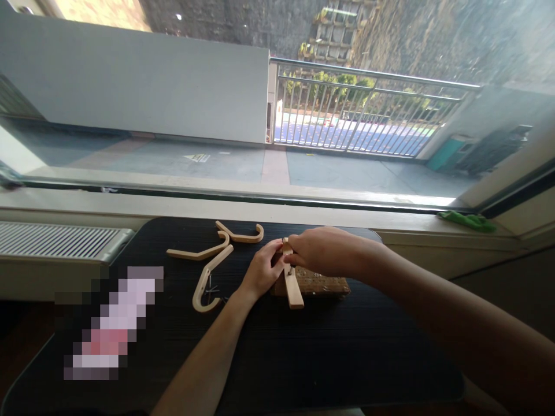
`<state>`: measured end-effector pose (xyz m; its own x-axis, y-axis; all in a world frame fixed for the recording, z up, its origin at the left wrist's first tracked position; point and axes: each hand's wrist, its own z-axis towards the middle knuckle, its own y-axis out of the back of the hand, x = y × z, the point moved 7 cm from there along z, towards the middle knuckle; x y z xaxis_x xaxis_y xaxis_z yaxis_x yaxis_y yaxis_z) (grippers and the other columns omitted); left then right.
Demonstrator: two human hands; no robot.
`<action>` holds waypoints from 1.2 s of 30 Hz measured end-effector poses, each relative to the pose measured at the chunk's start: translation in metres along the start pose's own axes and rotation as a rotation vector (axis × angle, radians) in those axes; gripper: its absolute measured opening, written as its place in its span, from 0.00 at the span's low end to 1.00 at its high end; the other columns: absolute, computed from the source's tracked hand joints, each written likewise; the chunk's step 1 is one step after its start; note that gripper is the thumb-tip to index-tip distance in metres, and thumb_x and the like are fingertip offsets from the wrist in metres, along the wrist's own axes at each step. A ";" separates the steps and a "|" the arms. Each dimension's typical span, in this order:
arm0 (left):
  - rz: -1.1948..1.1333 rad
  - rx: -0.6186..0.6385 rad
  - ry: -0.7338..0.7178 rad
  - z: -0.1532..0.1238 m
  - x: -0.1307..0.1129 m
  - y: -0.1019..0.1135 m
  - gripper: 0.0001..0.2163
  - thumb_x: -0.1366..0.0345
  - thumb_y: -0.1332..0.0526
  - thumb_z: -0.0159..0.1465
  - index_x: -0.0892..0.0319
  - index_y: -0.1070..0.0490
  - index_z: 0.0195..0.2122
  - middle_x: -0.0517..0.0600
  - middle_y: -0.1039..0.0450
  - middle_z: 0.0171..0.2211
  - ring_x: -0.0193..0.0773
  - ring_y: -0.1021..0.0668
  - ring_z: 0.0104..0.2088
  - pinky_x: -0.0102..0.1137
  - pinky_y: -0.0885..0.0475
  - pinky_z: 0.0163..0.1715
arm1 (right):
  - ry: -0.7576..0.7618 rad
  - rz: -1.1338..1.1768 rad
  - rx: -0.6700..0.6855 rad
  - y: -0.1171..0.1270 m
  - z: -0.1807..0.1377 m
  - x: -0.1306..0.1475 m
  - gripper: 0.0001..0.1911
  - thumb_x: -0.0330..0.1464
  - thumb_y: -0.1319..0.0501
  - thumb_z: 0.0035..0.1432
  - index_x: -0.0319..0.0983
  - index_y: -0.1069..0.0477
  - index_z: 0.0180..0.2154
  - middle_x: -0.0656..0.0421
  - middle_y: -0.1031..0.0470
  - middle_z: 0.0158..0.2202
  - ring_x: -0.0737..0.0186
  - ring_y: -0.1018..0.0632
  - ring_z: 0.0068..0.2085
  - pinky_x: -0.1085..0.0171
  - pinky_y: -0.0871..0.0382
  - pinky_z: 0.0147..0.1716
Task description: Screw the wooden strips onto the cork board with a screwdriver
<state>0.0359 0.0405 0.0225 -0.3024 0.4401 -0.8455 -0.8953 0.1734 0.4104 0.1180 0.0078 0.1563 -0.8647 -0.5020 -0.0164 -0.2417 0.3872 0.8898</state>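
Note:
A pale wooden hook (295, 293) lies across a brown block (325, 283) with many small holes in its top, its near end jutting past the block's front edge. My left hand (261, 270) is closed on the hook's far part from the left, thumb and fingers bent around it. From the right, my right hand (318, 249) bends over the same hook with its fingers pinched together; what they grip is hidden. A small dark screw (290, 270) shows on the hook just below the right fingers.
Left of my hands lie three more wooden hooks (247, 237), (197, 254), (200, 289) and several thin screws or nails (211, 289) on the dark table (303, 358). A blurred-out item (117, 318) is farther left. Behind are a windowsill (182, 207), a radiator (60, 240) and a green cloth (467, 221).

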 end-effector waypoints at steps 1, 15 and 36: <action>0.002 0.003 0.000 0.000 0.000 0.000 0.18 0.72 0.42 0.60 0.62 0.29 0.52 0.58 0.27 0.55 0.46 0.25 0.55 0.41 0.31 0.59 | 0.000 -0.002 0.004 0.001 0.000 0.001 0.19 0.39 0.49 0.70 0.34 0.25 0.44 0.49 0.20 0.37 0.55 0.21 0.37 0.63 0.40 0.28; 0.011 -0.007 -0.004 0.000 0.002 -0.001 0.16 0.69 0.41 0.62 0.60 0.28 0.51 0.57 0.26 0.55 0.47 0.25 0.55 0.42 0.31 0.59 | -0.038 -0.025 -0.020 0.002 0.004 -0.002 0.21 0.38 0.51 0.68 0.37 0.20 0.37 0.51 0.20 0.34 0.57 0.23 0.35 0.63 0.43 0.28; 0.033 -0.031 -0.023 0.001 0.003 -0.001 0.15 0.69 0.42 0.62 0.63 0.28 0.50 0.59 0.25 0.53 0.48 0.24 0.54 0.43 0.30 0.58 | 0.208 -0.473 -0.017 -0.006 -0.004 0.015 0.13 0.22 0.47 0.65 0.34 0.30 0.49 0.50 0.23 0.42 0.59 0.20 0.36 0.65 0.42 0.23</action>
<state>0.0363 0.0426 0.0195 -0.3243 0.4655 -0.8235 -0.8949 0.1312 0.4266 0.1083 -0.0050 0.1527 -0.5561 -0.7631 -0.3292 -0.5766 0.0690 0.8141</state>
